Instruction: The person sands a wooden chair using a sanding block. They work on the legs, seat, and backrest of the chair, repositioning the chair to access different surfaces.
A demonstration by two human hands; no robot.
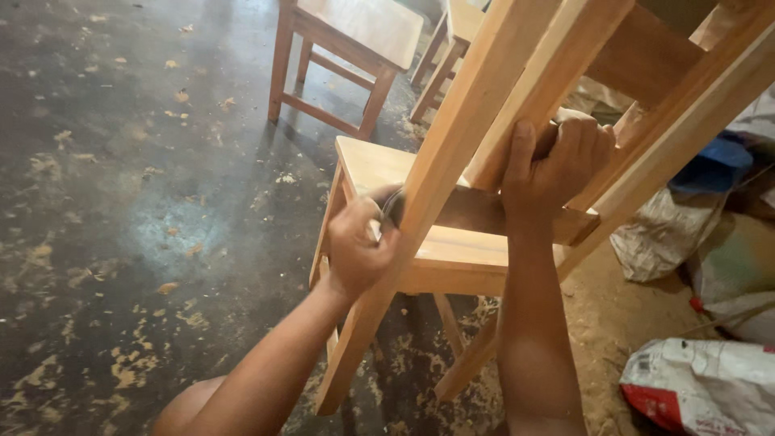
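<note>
A person's two bare hands work on an unfinished wooden chair frame [517,89] tipped over at an angle, its pale legs and rails running diagonally across the view from upper right to lower left. The left hand [355,246], lower left of centre, has its fingers [367,211] clenched around a small piece of sandpaper [391,206] (greyish, mostly hidden by the hand), pressed against the long front leg [428,194] of the frame approx. midway down its length. The right hand [557,161], to the right & slightly higher, grasps the frame where a cross rail [492,211] meets a second leg [557,73], thumb lying up along the wood, the other fingers wrapped round behind. The tilted frame rests on top of a small wooden stool [428,258] w/ a flat pale seat, which stands on the floor directly beneath the hands. The concrete floor [145,202] is dark, mottled & strewn w/ sawdust and shavings, thickest around the stool's feet. Farther back, at top centre, stands another wooden stool [347,48], well apart from the hands, w/ part of a third piece beside it. At right lie crumpled white sacks [702,387], one w/ red print, and a blue cloth [710,165] near the edge.
</note>
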